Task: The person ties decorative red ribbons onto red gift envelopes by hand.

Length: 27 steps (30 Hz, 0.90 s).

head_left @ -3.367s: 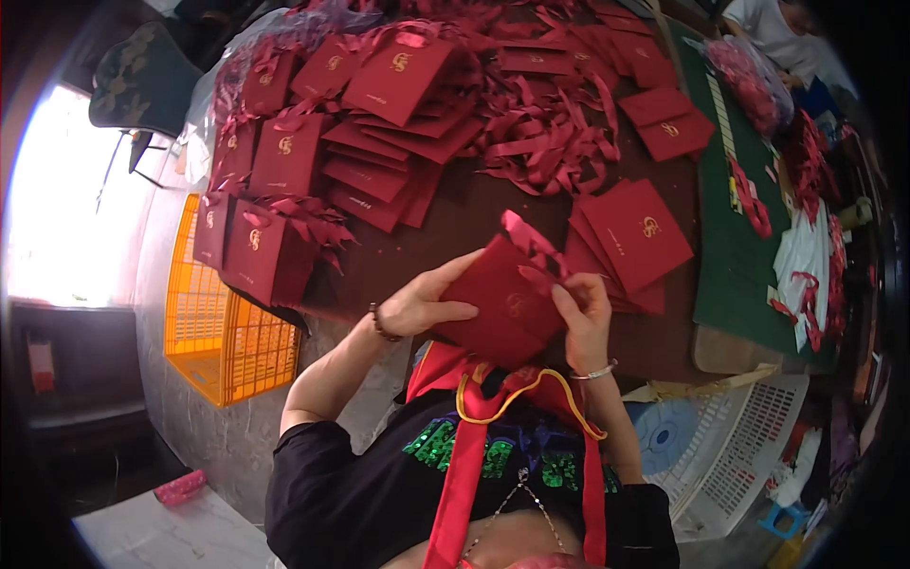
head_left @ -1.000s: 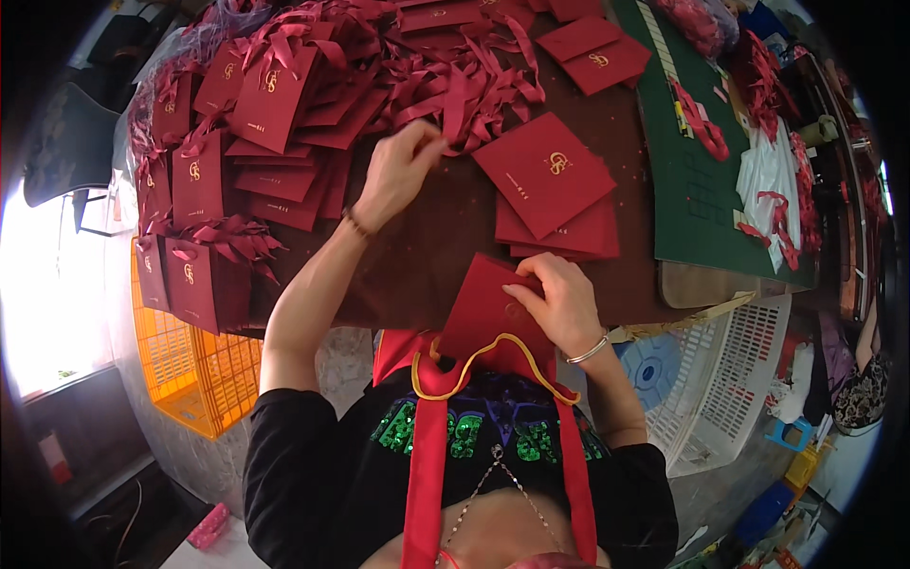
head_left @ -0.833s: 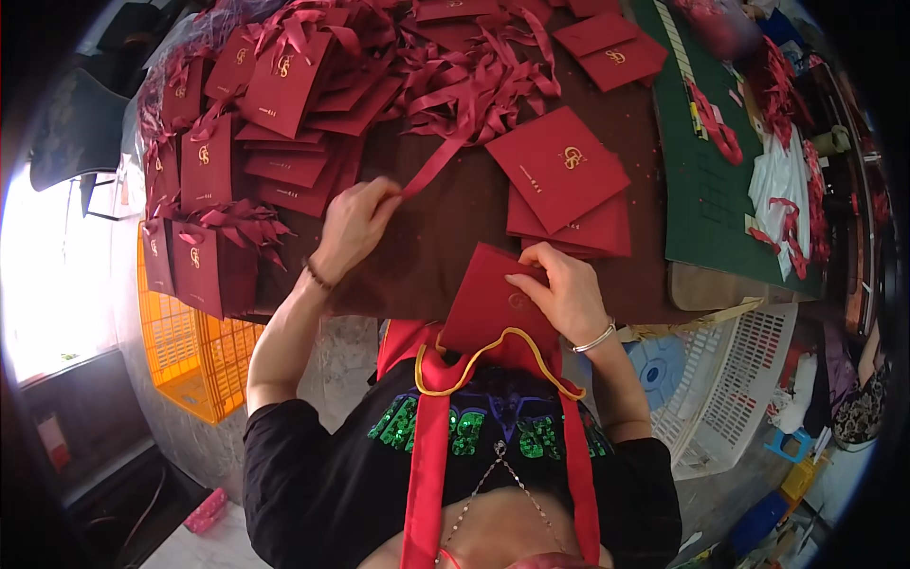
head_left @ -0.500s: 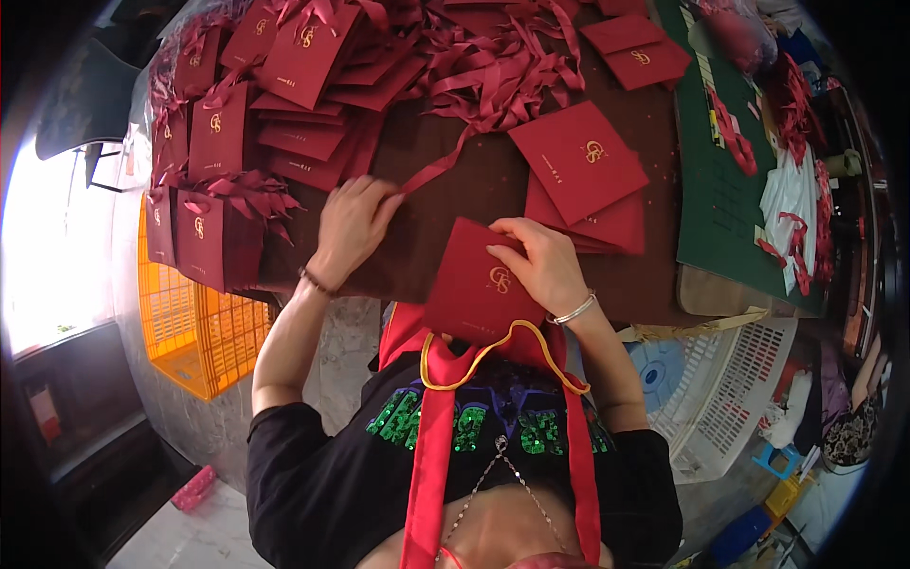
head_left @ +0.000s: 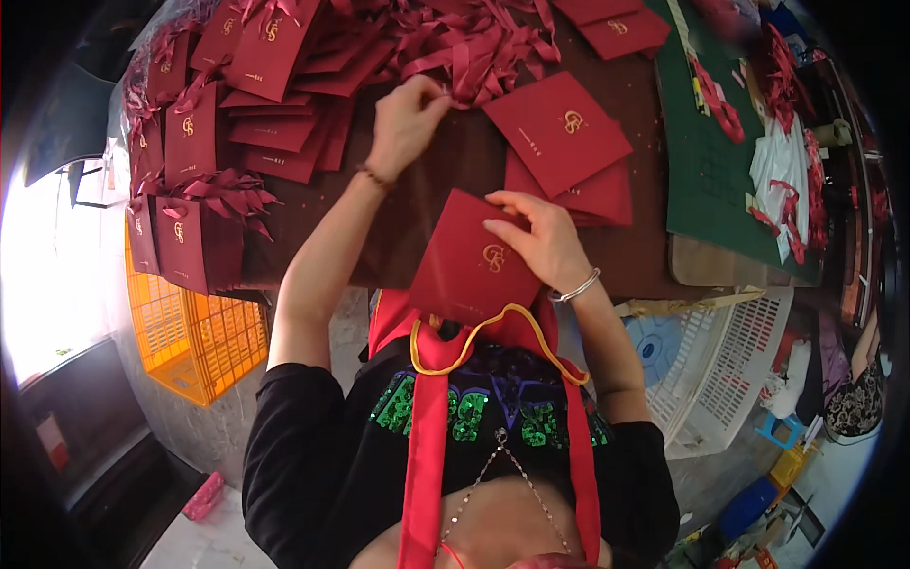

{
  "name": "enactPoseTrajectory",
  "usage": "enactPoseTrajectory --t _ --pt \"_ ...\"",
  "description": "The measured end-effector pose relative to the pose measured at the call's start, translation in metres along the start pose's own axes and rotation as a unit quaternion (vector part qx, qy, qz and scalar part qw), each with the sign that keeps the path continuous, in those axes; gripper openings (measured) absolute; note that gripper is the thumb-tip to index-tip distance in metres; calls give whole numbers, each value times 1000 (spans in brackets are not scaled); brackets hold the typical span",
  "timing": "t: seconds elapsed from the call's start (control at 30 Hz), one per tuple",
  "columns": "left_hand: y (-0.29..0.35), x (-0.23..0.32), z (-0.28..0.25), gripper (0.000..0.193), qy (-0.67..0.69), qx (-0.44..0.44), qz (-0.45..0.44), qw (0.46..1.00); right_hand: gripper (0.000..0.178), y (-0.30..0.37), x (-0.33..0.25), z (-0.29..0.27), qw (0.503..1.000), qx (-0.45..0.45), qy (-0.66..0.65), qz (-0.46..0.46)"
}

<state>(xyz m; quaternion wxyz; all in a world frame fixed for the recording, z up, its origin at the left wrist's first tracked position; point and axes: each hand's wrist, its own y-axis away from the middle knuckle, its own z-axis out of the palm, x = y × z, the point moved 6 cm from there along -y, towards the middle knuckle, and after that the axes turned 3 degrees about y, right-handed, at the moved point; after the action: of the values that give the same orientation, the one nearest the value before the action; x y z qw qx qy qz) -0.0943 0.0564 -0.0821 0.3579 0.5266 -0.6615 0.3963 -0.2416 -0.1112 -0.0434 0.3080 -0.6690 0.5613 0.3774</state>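
Observation:
My right hand (head_left: 542, 242) grips a flat dark red paper bag (head_left: 469, 261) with a gold emblem, thumb on its face, tilted close to my red apron (head_left: 431, 353). My left hand (head_left: 409, 123) reaches to the near edge of a heap of loose dark red ribbons (head_left: 474, 43). Its thumb and forefinger are pinched together on a ribbon there. Just beyond my right hand lies a small stack of flat red bags (head_left: 559, 137), fanned at angles.
Rows of red bags with ribbon handles (head_left: 190, 142) fill the table's left side. A green mat (head_left: 711, 180) lies at the right with ribbons and white plastic. Below the table edges stand an orange crate (head_left: 194, 332) and a white basket (head_left: 730, 379).
My left hand has moved away from me and to the right, up to the ribbon heap. My right hand still holds the bag. The whole view has shifted slightly.

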Motion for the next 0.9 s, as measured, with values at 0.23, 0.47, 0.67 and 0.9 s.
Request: enactPoseTrajectory --t 0.23,0.47,0.67,0.9 --pt "74 42 -52 5 319 -108 -142 931 23 -1 26 6 980 -105 -121 115" --pt "126 48 -9 17 269 -270 -187 905 26 -3 16 2 970 -145 -160 116" --pt "129 35 6 19 211 -197 -168 943 30 -6 17 -2 982 -124 -98 107" --pt "132 60 1 13 -54 -84 59 993 35 -2 23 3 984 -136 -54 103"
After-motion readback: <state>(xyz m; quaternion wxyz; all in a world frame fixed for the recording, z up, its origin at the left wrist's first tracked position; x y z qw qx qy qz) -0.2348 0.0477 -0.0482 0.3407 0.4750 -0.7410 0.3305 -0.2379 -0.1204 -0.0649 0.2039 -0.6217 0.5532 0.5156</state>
